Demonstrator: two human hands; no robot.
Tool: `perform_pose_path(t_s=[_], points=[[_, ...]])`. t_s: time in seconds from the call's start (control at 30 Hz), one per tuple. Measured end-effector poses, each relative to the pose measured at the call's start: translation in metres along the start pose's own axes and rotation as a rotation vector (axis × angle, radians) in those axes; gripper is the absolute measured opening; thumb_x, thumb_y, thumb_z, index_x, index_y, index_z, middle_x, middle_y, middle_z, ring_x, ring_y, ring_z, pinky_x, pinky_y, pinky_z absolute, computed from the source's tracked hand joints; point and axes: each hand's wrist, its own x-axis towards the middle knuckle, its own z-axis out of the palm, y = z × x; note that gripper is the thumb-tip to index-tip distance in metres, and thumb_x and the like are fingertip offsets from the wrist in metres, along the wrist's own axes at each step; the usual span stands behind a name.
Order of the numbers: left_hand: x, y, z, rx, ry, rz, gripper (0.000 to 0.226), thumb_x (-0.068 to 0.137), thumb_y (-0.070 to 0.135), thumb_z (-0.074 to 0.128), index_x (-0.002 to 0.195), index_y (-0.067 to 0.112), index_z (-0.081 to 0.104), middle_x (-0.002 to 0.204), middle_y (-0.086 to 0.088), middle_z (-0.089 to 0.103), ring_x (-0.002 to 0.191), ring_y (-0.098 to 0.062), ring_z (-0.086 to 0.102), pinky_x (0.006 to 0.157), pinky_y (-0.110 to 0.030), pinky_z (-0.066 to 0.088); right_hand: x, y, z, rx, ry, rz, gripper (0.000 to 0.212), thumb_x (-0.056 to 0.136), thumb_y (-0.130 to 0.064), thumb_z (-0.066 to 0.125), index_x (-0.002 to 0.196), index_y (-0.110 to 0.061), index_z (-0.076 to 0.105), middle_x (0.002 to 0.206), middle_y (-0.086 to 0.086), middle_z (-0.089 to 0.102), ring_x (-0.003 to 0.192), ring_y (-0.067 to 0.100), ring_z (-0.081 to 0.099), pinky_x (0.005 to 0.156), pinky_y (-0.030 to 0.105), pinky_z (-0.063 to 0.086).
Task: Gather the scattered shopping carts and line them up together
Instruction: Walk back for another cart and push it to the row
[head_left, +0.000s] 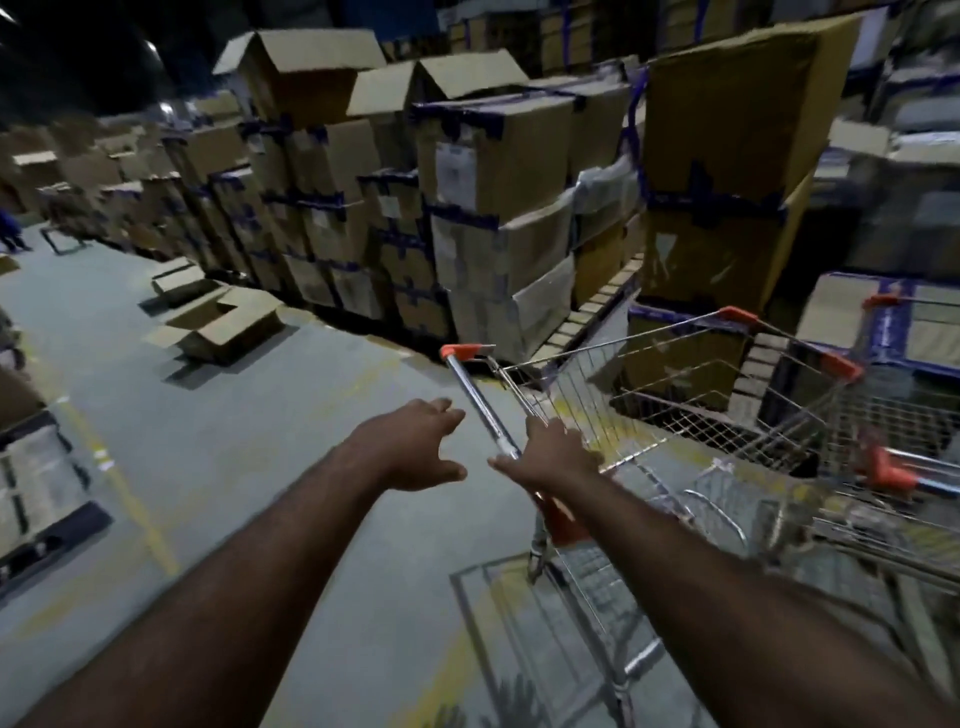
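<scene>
A wire shopping cart (670, 410) with orange corner caps stands in front of me, its chrome handle bar (475, 397) running from an orange end cap toward my hands. My right hand (553, 457) lies over the near part of the bar, fingers spread and touching it, not plainly wrapped round it. My left hand (421, 444) hovers just left of the bar, fingers spread and holding nothing. A second cart (893, 478) with orange trim sits close at the right, partly cut off.
Tall stacks of taped cardboard boxes (483, 218) line the far side of the aisle right behind the carts. Open flat boxes (218, 322) lie on the grey floor at left. More boxes (36, 483) stand at the left edge. A person (10, 228) is far off at the left.
</scene>
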Motion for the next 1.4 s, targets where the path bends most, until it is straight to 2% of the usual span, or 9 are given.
perform_pose_path(t_s=[0.17,0.37,0.53,0.7,0.87,1.0,1.1,1.2,1.4], points=[[0.076,-0.024,0.010,-0.002,-0.068,0.070,0.087,0.091,0.053,0.063,0.159,0.024,0.018,0.166,0.000,0.016,0.148,-0.021,0.022,0.113,-0.045,0.036,0.057,-0.001,0.026,0.054,-0.162,0.163,0.120,0.073,-0.080,0.063,0.161,-0.029,0.001,0.168,0.013,-0.011,0.152,0.045,-0.001,0.112,0.075,0.016],[0.164,-0.028,0.016,0.043,-0.088,0.202,0.096,0.083,0.052,0.072,0.158,0.024,0.021,0.166,-0.002,0.017,0.150,-0.023,0.022,0.113,-0.046,0.037,0.078,0.002,0.038,0.064,-0.197,0.209,0.107,0.070,-0.063,0.062,0.159,-0.034,0.010,0.167,0.015,0.005,0.148,0.046,0.017,0.110,0.069,0.028],[0.213,-0.026,0.037,0.155,-0.168,0.363,0.106,0.073,0.051,0.080,0.158,0.025,0.022,0.166,-0.003,0.018,0.148,-0.026,0.024,0.114,-0.049,0.036,0.082,0.006,0.035,0.003,-0.267,0.228,0.104,0.070,-0.063,0.062,0.158,-0.039,0.013,0.168,0.013,-0.005,0.150,0.045,0.011,0.114,0.065,0.028],[0.236,-0.038,0.059,0.273,-0.200,0.486,0.110,0.074,0.052,0.080,0.159,0.026,0.014,0.167,-0.002,0.011,0.151,-0.028,0.017,0.116,-0.054,0.031,0.064,0.002,0.031,-0.028,-0.270,0.270,0.084,0.078,-0.045,0.070,0.154,-0.038,0.034,0.169,0.010,-0.010,0.153,0.038,0.011,0.118,0.058,0.026],[0.235,-0.046,0.074,0.317,-0.180,0.610,0.106,0.077,0.055,0.076,0.159,0.030,0.014,0.167,-0.001,0.016,0.152,-0.026,0.014,0.116,-0.068,0.012,0.046,-0.001,0.040,-0.003,-0.254,0.371,0.093,0.082,-0.027,0.071,0.159,-0.040,0.019,0.169,0.002,-0.011,0.155,0.034,0.004,0.120,0.062,0.020],[0.229,-0.053,0.078,0.309,-0.158,0.683,0.108,0.076,0.056,0.077,0.159,0.032,0.011,0.167,-0.001,0.013,0.148,-0.027,0.027,0.115,-0.057,0.029,0.029,-0.009,0.045,0.022,-0.198,0.512,0.107,0.082,-0.022,0.073,0.162,-0.024,0.001,0.170,0.003,0.001,0.155,0.032,0.011,0.120,0.055,0.028],[0.220,-0.054,0.080,0.313,-0.147,0.697,0.110,0.075,0.061,0.074,0.159,0.032,0.010,0.167,-0.002,0.010,0.146,-0.029,0.032,0.114,-0.052,0.032,0.011,-0.021,0.047,0.051,-0.132,0.638,0.101,0.075,-0.024,0.067,0.159,-0.026,0.011,0.163,0.013,0.025,0.143,0.035,0.038,0.108,0.057,0.044],[0.210,-0.053,0.085,0.317,-0.153,0.725,0.108,0.075,0.067,0.070,0.159,0.033,0.012,0.167,-0.002,0.010,0.147,-0.026,0.033,0.115,-0.053,0.030,-0.006,-0.023,0.053,-0.007,-0.091,0.691,0.095,0.070,-0.028,0.058,0.156,-0.026,0.018,0.160,0.011,0.034,0.142,0.033,0.041,0.110,0.059,0.038],[0.192,-0.056,0.097,0.147,-0.190,0.781,0.108,0.074,0.060,0.077,0.159,0.031,0.016,0.164,-0.002,0.025,0.145,-0.028,0.035,0.116,-0.049,0.031,-0.041,-0.020,0.051,0.016,-0.036,0.671,0.095,0.069,-0.020,0.067,0.156,-0.027,0.028,0.154,0.009,0.046,0.127,0.030,0.057,0.099,0.045,0.053]])
